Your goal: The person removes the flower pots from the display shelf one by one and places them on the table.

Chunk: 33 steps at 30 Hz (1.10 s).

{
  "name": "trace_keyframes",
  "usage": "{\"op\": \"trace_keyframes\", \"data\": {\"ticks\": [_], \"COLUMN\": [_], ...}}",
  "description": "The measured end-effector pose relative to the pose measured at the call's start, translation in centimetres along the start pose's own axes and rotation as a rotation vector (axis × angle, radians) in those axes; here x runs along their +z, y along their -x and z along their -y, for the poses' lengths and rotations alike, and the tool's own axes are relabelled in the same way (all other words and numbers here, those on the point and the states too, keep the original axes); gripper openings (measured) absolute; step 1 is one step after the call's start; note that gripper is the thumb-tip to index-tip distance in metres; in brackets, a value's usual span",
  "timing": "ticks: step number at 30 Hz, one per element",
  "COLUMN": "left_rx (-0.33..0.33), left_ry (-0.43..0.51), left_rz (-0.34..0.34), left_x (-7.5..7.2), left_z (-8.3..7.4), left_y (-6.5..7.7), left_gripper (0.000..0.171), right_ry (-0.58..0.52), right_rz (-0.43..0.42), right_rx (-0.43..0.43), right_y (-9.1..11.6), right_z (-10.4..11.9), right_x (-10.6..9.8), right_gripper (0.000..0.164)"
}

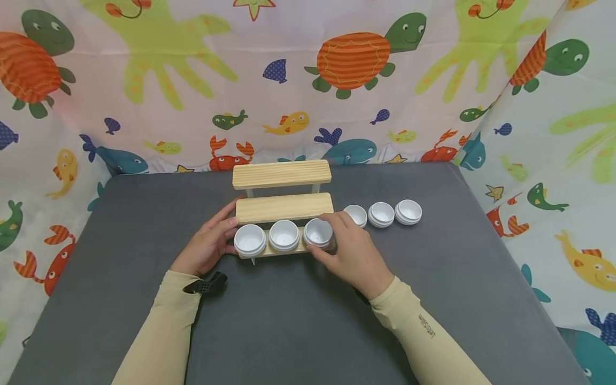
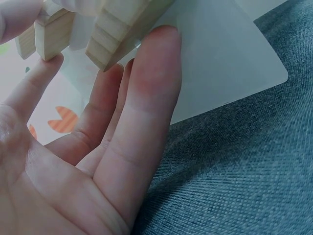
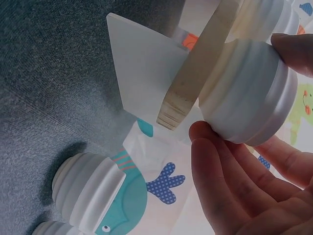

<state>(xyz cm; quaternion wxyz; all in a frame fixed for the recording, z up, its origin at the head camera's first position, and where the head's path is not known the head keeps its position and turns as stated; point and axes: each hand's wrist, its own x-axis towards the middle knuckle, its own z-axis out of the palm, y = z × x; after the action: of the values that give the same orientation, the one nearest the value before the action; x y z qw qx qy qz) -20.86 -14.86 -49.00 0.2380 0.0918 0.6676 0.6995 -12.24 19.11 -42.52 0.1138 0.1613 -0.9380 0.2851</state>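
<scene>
A three-tier wooden rack [image 1: 284,208] with pale translucent supports stands on the grey table. My left hand [image 1: 204,243] holds its left end, the fingertips [image 2: 156,49] against the ends of the boards. On the lowest board sit a white ribbed cup [image 1: 249,239] at the left and another white cup [image 1: 284,235] in the middle. My right hand [image 1: 353,251] grips a third white cup [image 3: 249,93] at the board's right end, thumb and fingers on opposite sides of it. This cup's base is right at the board [image 3: 195,73] in the right wrist view.
Right of the rack, three more white cups stand in a row on the table: a near one [image 1: 356,215] partly behind my right hand, a middle one [image 1: 382,214] and a far one [image 1: 408,212]. A sea-animal printed cloth [image 1: 183,123] hangs behind and beside the table [image 1: 289,321].
</scene>
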Motion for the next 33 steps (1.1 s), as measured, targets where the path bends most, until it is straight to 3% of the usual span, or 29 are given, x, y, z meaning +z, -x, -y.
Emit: {"op": "trace_keyframes", "data": {"ticks": [12, 33], "left_rx": [0.006, 0.003], "left_ry": [0.013, 0.022], "left_rz": [0.010, 0.011], "left_x": [0.5, -0.5], "left_z": [-0.2, 0.4], "left_y": [-0.4, 0.0], "left_gripper": [0.062, 0.064], "right_ry": [0.030, 0.079], "right_rz": [-0.045, -0.113], "right_rx": [0.028, 0.117], "right_y": [1.4, 4.5], "right_z": [-0.9, -4.2], "right_x": [-1.1, -2.6], "right_gripper": [0.065, 0.060]}}
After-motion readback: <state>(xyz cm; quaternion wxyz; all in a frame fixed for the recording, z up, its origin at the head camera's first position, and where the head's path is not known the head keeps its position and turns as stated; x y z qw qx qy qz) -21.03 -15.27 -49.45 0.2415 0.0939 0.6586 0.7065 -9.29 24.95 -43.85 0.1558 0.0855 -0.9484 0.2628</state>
